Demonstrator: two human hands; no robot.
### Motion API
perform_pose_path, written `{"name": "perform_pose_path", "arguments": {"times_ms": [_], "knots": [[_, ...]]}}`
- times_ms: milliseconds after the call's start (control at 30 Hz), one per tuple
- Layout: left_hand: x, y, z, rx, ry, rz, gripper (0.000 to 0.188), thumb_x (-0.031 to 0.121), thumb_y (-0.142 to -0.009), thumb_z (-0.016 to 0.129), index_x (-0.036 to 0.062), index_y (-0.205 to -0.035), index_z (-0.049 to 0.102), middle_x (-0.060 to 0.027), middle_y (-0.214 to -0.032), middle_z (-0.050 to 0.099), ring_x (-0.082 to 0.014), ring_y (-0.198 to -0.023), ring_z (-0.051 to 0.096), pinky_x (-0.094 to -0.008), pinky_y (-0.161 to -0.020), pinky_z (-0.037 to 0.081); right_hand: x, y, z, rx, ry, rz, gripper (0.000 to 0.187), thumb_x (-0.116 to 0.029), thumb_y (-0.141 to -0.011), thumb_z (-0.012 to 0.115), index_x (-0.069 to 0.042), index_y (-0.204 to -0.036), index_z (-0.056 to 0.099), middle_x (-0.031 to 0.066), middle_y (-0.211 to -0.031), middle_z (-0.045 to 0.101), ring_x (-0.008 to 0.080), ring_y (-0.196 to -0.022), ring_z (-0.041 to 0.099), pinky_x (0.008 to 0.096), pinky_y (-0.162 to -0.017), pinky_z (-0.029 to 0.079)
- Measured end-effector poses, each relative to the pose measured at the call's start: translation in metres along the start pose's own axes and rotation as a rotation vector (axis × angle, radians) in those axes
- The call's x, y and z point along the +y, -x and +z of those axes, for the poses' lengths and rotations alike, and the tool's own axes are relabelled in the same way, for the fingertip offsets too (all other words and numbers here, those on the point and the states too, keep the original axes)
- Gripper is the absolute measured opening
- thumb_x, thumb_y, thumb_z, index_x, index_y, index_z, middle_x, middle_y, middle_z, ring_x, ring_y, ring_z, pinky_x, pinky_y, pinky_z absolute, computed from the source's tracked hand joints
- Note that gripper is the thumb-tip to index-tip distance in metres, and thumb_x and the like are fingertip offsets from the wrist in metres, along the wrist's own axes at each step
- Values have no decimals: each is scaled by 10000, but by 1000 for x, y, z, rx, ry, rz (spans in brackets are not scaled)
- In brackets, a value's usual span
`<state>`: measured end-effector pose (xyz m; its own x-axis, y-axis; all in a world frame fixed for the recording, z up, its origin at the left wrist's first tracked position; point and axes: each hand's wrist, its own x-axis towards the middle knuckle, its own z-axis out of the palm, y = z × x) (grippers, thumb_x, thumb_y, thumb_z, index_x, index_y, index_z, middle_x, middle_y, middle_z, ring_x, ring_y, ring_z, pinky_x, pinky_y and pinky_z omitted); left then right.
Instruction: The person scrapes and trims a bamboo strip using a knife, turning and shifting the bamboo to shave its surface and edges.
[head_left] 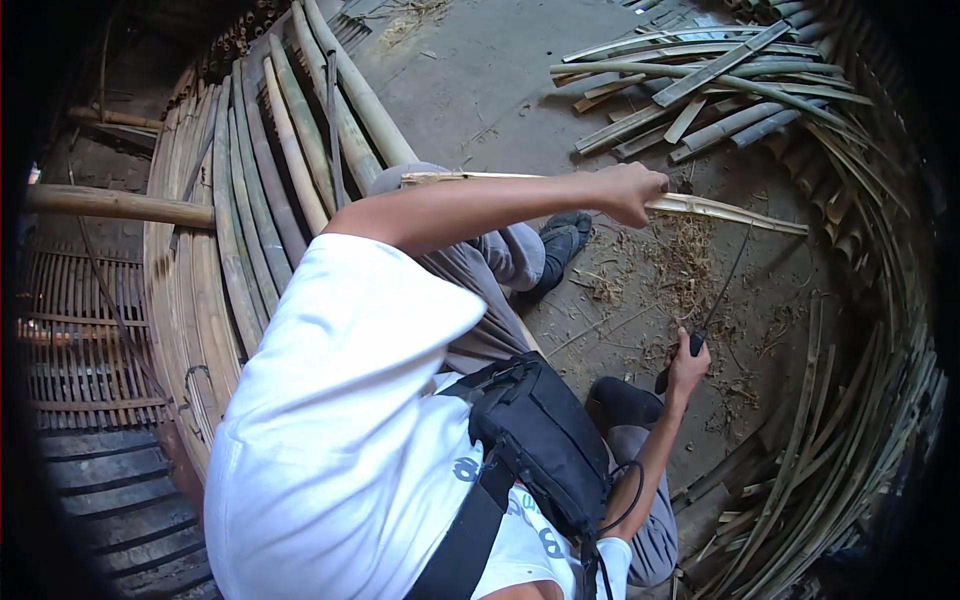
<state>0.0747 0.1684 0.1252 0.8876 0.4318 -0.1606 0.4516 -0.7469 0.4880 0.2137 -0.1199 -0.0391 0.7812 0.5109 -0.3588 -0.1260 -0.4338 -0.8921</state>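
My left hand [632,194], arm stretched across the upper middle, is closed around a split bamboo strip [735,211]. The strip's pale far end sticks out to the right of the fist, and its other end runs left behind my forearm. Lower down, my right hand [688,362] grips the dark handle of a knife [722,290] with a long thin blade. The blade points up and to the right, its tip just below the strip's right end. Whether tip and strip touch, I cannot tell.
Bamboo shavings [685,265] litter the floor between my feet. Long bamboo poles [290,130] lie along my left side. At the upper right is a heap of split bamboo pieces [710,90], and thin strips [850,430] pile up along the right. A black bag [545,420] hangs at my front.
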Motion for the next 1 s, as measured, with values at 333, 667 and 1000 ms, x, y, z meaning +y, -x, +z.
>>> {"name": "perform_pose_path", "arguments": {"times_ms": [333,667,1000], "knots": [[4,165,-144,-4,-47,-374,640,514,-816,660,124,-1304,524,-100,-1037,625,-206,-942,592,-352,-783,488,-23,54,12,-88,131,-31,305,-229,-889,664,-29,-716,512,5,-521,477,89,-420,464,285,-399,353],[7,222,-119,511,-193,-397,356,59,-723,770,9,-1027,591,-48,-657,463,-150,-581,442,-309,-559,399,-5,82,8,-257,100,21,292,-211,-899,653,-37,-712,512,-17,-537,469,73,-411,427,260,-394,324],[-25,226,-127,379,10,-498,319,179,-811,721,-9,-1025,578,-86,-788,577,-167,-756,565,-329,-758,465,-53,99,-21,-148,170,-171,227,-157,-899,639,-32,-748,524,-22,-549,484,61,-440,437,244,-421,311]]}}
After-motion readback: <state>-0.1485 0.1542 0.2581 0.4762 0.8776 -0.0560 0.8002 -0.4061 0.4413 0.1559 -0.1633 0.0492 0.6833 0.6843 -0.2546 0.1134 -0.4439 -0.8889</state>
